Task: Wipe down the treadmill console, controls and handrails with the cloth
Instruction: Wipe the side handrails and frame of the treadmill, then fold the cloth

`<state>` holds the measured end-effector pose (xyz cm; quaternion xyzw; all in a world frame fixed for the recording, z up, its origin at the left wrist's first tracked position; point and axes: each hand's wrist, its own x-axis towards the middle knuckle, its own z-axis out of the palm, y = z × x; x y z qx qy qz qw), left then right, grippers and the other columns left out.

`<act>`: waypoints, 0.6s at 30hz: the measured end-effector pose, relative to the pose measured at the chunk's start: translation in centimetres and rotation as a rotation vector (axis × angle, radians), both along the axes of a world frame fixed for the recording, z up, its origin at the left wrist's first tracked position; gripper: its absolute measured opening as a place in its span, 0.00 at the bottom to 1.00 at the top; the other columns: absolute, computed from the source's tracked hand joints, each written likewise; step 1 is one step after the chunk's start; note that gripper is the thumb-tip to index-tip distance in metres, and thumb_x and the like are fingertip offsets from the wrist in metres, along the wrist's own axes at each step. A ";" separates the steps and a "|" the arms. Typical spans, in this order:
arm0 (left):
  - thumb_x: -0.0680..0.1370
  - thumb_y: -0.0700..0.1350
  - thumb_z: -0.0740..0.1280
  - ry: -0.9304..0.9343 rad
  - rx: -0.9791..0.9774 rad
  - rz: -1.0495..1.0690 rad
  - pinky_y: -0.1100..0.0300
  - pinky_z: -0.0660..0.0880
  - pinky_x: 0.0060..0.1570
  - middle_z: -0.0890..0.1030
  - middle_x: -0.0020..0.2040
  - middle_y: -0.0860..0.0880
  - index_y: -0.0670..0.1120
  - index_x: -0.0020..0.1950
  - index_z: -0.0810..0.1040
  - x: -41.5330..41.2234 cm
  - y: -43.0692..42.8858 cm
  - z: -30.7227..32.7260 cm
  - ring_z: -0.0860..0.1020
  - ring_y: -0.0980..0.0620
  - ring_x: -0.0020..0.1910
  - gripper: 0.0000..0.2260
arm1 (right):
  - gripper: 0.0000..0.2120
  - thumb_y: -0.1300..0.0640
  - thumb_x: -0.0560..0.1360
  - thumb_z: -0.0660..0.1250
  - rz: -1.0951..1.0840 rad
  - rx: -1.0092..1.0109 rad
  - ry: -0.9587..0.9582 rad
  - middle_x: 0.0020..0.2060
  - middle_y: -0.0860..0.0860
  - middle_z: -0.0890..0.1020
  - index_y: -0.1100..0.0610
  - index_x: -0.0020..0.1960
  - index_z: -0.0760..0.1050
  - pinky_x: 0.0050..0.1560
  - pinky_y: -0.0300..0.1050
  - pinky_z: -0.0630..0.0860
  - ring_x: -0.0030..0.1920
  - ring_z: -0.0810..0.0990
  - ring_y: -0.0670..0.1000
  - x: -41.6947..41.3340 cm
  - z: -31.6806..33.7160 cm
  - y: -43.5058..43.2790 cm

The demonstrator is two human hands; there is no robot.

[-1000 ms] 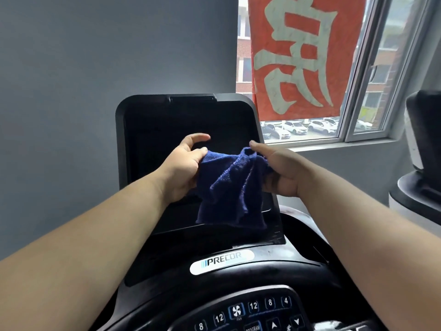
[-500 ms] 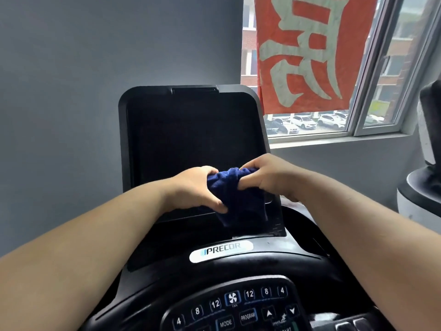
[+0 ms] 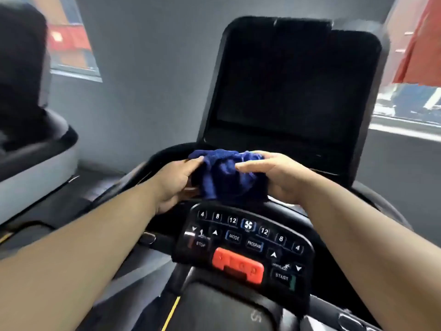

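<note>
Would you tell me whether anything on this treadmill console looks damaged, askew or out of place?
Nothing stands out. The blue cloth is bunched between the left hand and right hand above the keypad; the screen is dark and unbroken, and the red stop tab sits in place. Motion blur hides fine marks.

The blue cloth (image 3: pixel 224 180) sits bunched just below the dark screen (image 3: pixel 286 91) and above the keypad (image 3: pixel 307 256). My left hand (image 3: pixel 174 182) grips its left side, thumb on top; my right hand (image 3: pixel 279 177) wraps its right side, thumb lying across it. The keypad shows 4, 8, 12 on each side of a fan button (image 3: pixel 248 225), with a red tab (image 3: pixel 238 266) below. Another machine (image 3: pixel 35 149) stands at left, a window (image 3: pixel 405 108) at right.
</note>
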<state>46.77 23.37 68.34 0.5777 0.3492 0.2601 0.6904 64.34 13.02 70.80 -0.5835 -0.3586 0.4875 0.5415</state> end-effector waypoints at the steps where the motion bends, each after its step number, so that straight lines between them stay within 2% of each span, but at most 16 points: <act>1: 0.81 0.49 0.60 0.003 -0.042 0.070 0.59 0.78 0.40 0.84 0.44 0.52 0.49 0.52 0.79 -1.8 -0.5 -1.4 0.81 0.56 0.41 0.09 | 0.09 0.68 0.69 0.70 0.046 -0.032 0.003 0.40 0.56 0.82 0.59 0.47 0.79 0.44 0.49 0.79 0.39 0.82 0.53 -1.3 -1.3 0.3; 3: 0.80 0.51 0.62 0.003 -0.122 0.225 0.58 0.78 0.40 0.84 0.47 0.49 0.48 0.51 0.80 -5.8 -1.8 -4.4 0.82 0.52 0.43 0.10 | 0.09 0.69 0.71 0.69 0.107 -0.108 -0.006 0.43 0.59 0.83 0.62 0.50 0.80 0.50 0.54 0.80 0.42 0.83 0.57 -4.5 -3.9 0.7; 5: 0.79 0.52 0.64 0.017 -0.192 0.369 0.53 0.79 0.49 0.84 0.53 0.46 0.46 0.56 0.80 -9.9 -3.4 -7.2 0.82 0.47 0.49 0.12 | 0.07 0.65 0.73 0.70 0.177 -0.176 -0.031 0.47 0.62 0.84 0.63 0.50 0.80 0.56 0.59 0.77 0.48 0.83 0.61 -8.1 -6.7 1.1; 7: 0.79 0.48 0.64 0.017 -0.277 0.441 0.47 0.74 0.59 0.82 0.56 0.43 0.45 0.59 0.79 -13.9 -5.2 -10.1 0.80 0.44 0.55 0.12 | 0.08 0.62 0.73 0.70 0.246 -0.225 -0.042 0.51 0.62 0.83 0.61 0.52 0.81 0.59 0.60 0.76 0.53 0.82 0.62 -11.7 -9.6 1.5; 9: 0.79 0.39 0.62 0.028 -0.315 0.467 0.47 0.74 0.57 0.83 0.53 0.43 0.45 0.57 0.79 -17.8 -6.9 -13.1 0.80 0.45 0.52 0.10 | 0.09 0.63 0.73 0.70 0.309 -0.266 -0.043 0.51 0.61 0.84 0.59 0.53 0.81 0.56 0.57 0.78 0.52 0.83 0.60 -15.2 -12.6 1.8; 11: 0.76 0.32 0.62 0.058 -0.353 0.516 0.48 0.75 0.55 0.83 0.50 0.44 0.46 0.54 0.79 -21.4 -8.7 -16.1 0.80 0.47 0.50 0.13 | 0.09 0.64 0.73 0.69 0.371 -0.324 -0.053 0.50 0.59 0.84 0.57 0.53 0.81 0.54 0.55 0.79 0.50 0.83 0.59 -18.6 -16.0 2.0; 15: 0.74 0.32 0.63 0.156 -0.459 0.620 0.52 0.78 0.50 0.84 0.50 0.47 0.47 0.56 0.78 -28.0 -11.8 -23.4 0.81 0.49 0.50 0.15 | 0.08 0.62 0.71 0.72 0.428 -0.470 -0.107 0.50 0.61 0.83 0.59 0.50 0.80 0.55 0.57 0.77 0.50 0.83 0.60 -26.1 -23.9 0.9; 18: 0.73 0.33 0.63 0.233 -0.568 0.715 0.57 0.77 0.39 0.83 0.48 0.45 0.43 0.58 0.76 -32.8 -14.0 -29.6 0.81 0.49 0.44 0.15 | 0.17 0.54 0.61 0.77 0.437 -0.563 -0.131 0.49 0.62 0.83 0.59 0.47 0.80 0.56 0.61 0.76 0.49 0.82 0.59 -31.2 -30.3 -0.8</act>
